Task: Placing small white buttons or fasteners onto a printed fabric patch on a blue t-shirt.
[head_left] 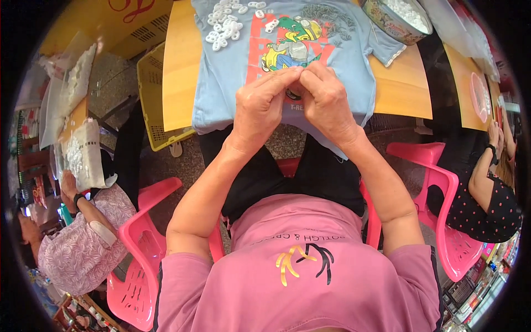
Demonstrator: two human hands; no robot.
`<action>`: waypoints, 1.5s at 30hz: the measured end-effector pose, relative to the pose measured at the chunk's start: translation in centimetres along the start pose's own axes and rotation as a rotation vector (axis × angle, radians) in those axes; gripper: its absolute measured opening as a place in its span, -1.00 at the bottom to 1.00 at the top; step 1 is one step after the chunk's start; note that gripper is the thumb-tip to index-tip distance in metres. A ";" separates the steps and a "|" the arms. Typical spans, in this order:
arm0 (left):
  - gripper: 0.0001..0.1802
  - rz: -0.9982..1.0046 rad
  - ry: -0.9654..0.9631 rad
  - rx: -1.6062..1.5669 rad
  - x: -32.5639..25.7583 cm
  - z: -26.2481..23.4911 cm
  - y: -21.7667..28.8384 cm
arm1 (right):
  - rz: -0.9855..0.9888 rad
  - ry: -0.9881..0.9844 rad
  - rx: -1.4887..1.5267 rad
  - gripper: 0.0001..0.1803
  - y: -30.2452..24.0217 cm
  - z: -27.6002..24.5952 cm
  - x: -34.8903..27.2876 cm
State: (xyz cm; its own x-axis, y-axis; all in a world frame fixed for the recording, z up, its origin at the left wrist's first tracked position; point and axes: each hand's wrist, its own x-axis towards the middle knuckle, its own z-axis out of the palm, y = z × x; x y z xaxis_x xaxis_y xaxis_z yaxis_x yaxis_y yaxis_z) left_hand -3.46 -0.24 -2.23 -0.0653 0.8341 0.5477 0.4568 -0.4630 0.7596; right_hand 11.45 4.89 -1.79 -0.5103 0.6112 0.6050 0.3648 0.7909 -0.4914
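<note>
Yellow crate (149, 105) L, partly hidden by tabletop (180, 66); white pcs (225, 30) top ctr-L on blue tee (221, 88); L hand (260, 105) & R hand (329, 105) upper ctr, fingers pinched tog., can't tell what's held; grey-green bits (334, 22) top ctr-R, indistinct; tin (395, 25) cut off top R.

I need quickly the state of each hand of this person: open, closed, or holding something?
Left hand: closed in a pinch over the blue T-shirt; whether it holds anything cannot be told.
Right hand: also closed; anything held is hidden.
</note>
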 end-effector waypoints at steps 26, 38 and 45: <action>-0.79 -0.451 0.051 -0.430 0.8 -1.4 3.3 | 0.673 0.150 0.982 -0.79 -3.1 -1.6 1.4; -0.78 -0.547 0.132 -0.477 1.0 -0.2 3.2 | 0.459 0.149 0.589 -0.80 -2.1 -1.1 0.8; -0.79 -0.731 0.038 -0.655 1.0 -1.3 2.8 | 0.591 0.327 0.671 -0.75 0.4 -4.4 2.0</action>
State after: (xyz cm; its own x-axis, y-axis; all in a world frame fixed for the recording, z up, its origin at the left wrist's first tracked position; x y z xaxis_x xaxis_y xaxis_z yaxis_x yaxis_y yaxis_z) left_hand -3.39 -1.09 0.93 -0.1697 0.9765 -0.1327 -0.2887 0.0794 0.9541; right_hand 13.98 6.53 1.96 -0.1060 0.9652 0.2389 -0.0807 0.2311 -0.9696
